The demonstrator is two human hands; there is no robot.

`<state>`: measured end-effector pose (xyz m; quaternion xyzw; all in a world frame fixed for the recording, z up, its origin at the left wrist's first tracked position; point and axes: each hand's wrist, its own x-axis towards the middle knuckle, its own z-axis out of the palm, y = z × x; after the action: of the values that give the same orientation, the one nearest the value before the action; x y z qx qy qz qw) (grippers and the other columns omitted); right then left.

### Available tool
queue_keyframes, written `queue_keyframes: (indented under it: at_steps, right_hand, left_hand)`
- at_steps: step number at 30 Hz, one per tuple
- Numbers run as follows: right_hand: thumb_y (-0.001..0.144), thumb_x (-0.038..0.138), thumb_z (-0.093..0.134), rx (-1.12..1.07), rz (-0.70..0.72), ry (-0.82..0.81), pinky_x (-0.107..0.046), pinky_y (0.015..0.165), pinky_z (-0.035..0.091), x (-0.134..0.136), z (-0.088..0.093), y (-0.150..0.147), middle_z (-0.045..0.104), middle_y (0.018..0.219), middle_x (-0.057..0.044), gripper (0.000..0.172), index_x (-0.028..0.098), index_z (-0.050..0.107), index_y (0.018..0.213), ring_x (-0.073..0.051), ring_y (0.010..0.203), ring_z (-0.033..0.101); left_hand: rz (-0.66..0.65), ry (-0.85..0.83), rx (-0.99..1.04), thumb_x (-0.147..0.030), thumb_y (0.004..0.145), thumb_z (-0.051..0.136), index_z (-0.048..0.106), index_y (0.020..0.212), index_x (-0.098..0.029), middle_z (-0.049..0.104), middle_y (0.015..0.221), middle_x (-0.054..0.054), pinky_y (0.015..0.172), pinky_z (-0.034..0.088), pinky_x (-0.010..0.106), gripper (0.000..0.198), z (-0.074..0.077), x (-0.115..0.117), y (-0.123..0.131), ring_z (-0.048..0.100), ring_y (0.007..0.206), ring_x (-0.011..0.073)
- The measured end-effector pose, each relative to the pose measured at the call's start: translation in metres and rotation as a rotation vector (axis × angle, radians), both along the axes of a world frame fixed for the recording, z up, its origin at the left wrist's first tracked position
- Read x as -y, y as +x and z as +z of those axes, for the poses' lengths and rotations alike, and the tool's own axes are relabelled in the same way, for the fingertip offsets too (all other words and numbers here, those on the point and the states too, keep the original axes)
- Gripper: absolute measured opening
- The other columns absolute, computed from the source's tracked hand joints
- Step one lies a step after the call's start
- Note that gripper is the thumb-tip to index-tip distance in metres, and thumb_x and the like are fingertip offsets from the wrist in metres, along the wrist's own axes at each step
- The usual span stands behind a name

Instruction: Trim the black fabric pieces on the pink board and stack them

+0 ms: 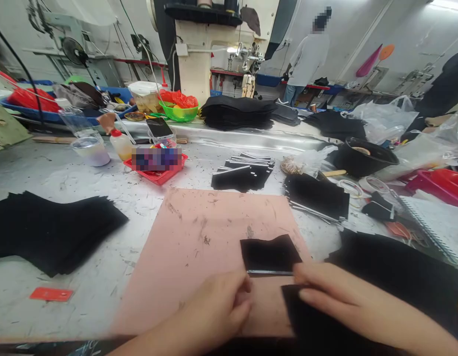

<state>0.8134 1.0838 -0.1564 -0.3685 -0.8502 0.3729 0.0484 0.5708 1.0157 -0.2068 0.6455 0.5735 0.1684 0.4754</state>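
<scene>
I see the left hand and right hand apart, grips unclear, seemingly adjusting the black piece, whose strip probably needs careful aligning.

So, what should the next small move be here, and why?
Probably ease the larger black piece up to the white strip on the small black piece: the right hand seems to pinch the larger one's upper corner, pink mat shows between that corner and the strip, and the left hand is near the strip's left end.
</scene>
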Motion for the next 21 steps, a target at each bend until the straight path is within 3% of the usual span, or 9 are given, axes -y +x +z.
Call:
queue_keyframes:
  at_steps: [1,3,7,11,14,17,21]
  right_hand:
    - [0.089,0.031,0.043,0.0,0.064,-0.015,-0.027,0.062,0.052,0.0,-0.002,-0.017,0.064,0.077,-0.001,0.02,0.028,0.059,0.078,-0.017,0.068,0.062]
    - [0.089,0.025,0.042,0.049,0.104,0.011,-0.028,0.067,0.052,0.002,-0.008,-0.036,0.061,0.091,-0.002,0.02,0.024,0.057,0.077,-0.016,0.073,0.061]
    - [0.09,0.025,0.042,0.207,-0.015,0.049,-0.035,0.074,0.05,0.007,-0.019,-0.042,0.05,0.123,-0.007,0.02,0.02,0.059,0.08,-0.018,0.081,0.062]
    - [0.09,0.025,0.042,0.263,-0.117,0.053,-0.036,0.07,0.05,0.008,-0.026,-0.047,0.051,0.123,-0.004,0.021,0.021,0.058,0.078,-0.016,0.074,0.061]
    - [0.09,0.024,0.043,0.29,-0.137,0.07,-0.035,0.066,0.049,0.007,-0.029,-0.053,0.053,0.119,-0.003,0.021,0.02,0.057,0.076,-0.015,0.069,0.06]
    - [0.089,0.022,0.043,0.289,-0.152,0.08,-0.033,0.065,0.048,0.006,-0.032,-0.056,0.054,0.117,-0.004,0.02,0.019,0.057,0.075,-0.015,0.069,0.061]
    - [0.089,0.023,0.042,0.312,-0.157,0.112,-0.031,0.061,0.047,0.007,-0.036,-0.058,0.054,0.114,-0.004,0.021,0.02,0.056,0.075,-0.014,0.066,0.06]
  left_hand:
    - [-0.028,0.004,-0.005,-0.025,0.077,0.05,0.053,0.086,-0.024,0.064,0.082,-0.001,0.067,0.042,0.024,0.01,-0.002,0.002,-0.002,0.058,0.074,0.0153]
    - [-0.108,0.094,-0.051,-0.023,0.082,0.046,0.053,0.084,-0.022,0.063,0.081,0.0,0.066,0.043,0.023,0.008,-0.007,0.006,-0.009,0.058,0.073,0.0145]
    - [-0.307,0.587,-0.174,-0.012,0.087,0.033,0.052,0.077,-0.02,0.057,0.07,0.0,0.055,0.041,0.021,0.023,-0.014,0.012,-0.02,0.052,0.059,0.0124]
    - [-0.434,0.985,-0.281,-0.004,0.084,0.035,0.058,0.085,-0.019,0.061,0.071,0.002,0.057,0.044,0.024,0.027,-0.005,0.007,-0.02,0.052,0.059,0.0137]
    - [-0.543,1.08,-0.392,-0.007,0.086,0.036,0.061,0.096,-0.018,0.068,0.091,0.005,0.063,0.048,0.029,0.029,0.0,0.0,-0.019,0.058,0.071,0.0175]
    - [-0.626,1.08,-0.488,-0.011,0.089,0.035,0.059,0.109,-0.017,0.063,0.118,0.006,0.065,0.048,0.031,0.031,-0.004,-0.004,-0.02,0.061,0.079,0.0194]
    - [-0.636,1.058,-0.532,-0.015,0.091,0.035,0.056,0.117,-0.016,0.061,0.123,0.004,0.068,0.048,0.029,0.033,-0.013,-0.006,-0.021,0.061,0.081,0.0179]
